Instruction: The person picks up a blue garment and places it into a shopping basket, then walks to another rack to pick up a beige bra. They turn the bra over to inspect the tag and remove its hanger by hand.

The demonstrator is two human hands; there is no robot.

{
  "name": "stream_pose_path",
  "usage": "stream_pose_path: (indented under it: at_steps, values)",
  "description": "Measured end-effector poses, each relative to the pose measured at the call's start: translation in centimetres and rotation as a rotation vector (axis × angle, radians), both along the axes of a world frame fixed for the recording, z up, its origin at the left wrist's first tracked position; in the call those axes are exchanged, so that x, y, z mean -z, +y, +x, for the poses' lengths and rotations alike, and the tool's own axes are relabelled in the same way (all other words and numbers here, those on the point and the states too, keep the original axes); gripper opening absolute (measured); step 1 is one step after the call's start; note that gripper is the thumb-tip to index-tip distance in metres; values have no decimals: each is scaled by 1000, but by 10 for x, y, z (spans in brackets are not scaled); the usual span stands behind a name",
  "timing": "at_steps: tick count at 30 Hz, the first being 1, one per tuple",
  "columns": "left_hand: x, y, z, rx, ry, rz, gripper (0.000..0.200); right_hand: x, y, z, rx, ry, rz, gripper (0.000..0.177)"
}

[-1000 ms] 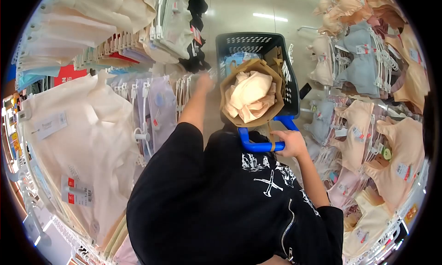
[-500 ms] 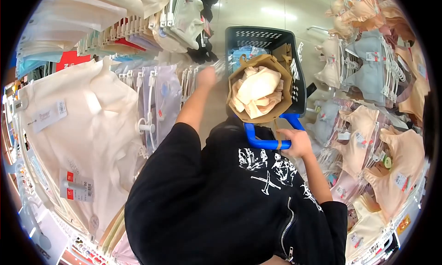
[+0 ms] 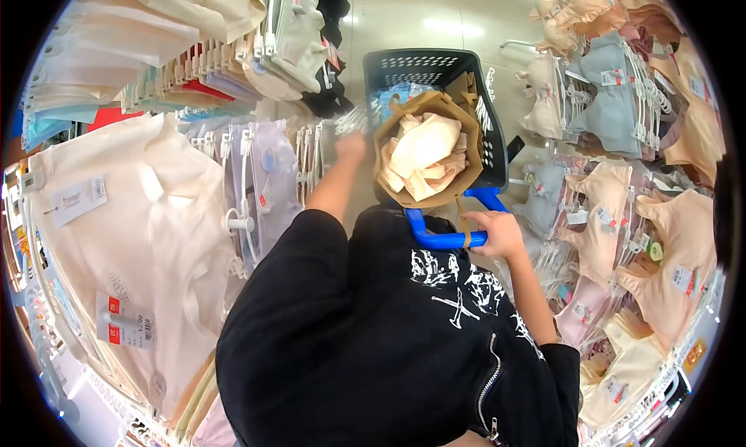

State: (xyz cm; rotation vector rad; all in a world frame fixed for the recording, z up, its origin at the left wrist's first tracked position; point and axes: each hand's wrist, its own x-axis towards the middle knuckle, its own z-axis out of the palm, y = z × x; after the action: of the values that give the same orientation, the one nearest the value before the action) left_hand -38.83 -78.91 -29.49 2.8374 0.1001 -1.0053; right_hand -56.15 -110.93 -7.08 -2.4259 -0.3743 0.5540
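My left hand [image 3: 350, 146], slightly blurred, is closed round a bunch of clear-white hangers [image 3: 353, 120] beside the left rack. My right hand [image 3: 499, 233] is wrapped round the right end of the blue handle [image 3: 443, 241] of a dark shopping basket [image 3: 423, 58]. At the near end of the basket stands an open brown paper bag [image 3: 386, 142], full of crumpled beige garments [image 3: 423, 148]. Blue packaged goods [image 3: 404, 96] lie further inside the basket. A brown strap hangs over the handle close to my right hand.
Racks of hanging garments line both sides. Large cream briefs [image 3: 140, 206] and lilac ones [image 3: 273, 179] hang on the left, with black pieces [image 3: 330, 97] further along. Beige bras [image 3: 602, 221] and grey-blue bras [image 3: 610, 97] hang on the right. Ahead runs a shiny tiled floor [image 3: 420, 4].
My left hand has lowered slightly, and the hangers now show above it rather than to its right. The basket and racks have shifted slightly in view. My right hand still grips the handle.
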Motion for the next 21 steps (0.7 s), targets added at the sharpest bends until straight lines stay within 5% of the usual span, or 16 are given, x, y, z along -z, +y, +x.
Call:
stream_pose_path:
  at_steps: [12,15,19,21]
  values:
    - [-1,29,-21,-560,-171,-111,49,-1,1,5,-23,79,-45,57]
    - [62,54,-42,-462,45,-238,51,0,1,5,-28,79,-44,57]
    - [31,26,-69,-449,-361,-211,43,6,-1,0,-25,56,-26,58]
    - [8,14,-61,-445,-356,-179,38,4,-1,2,-19,60,-19,58]
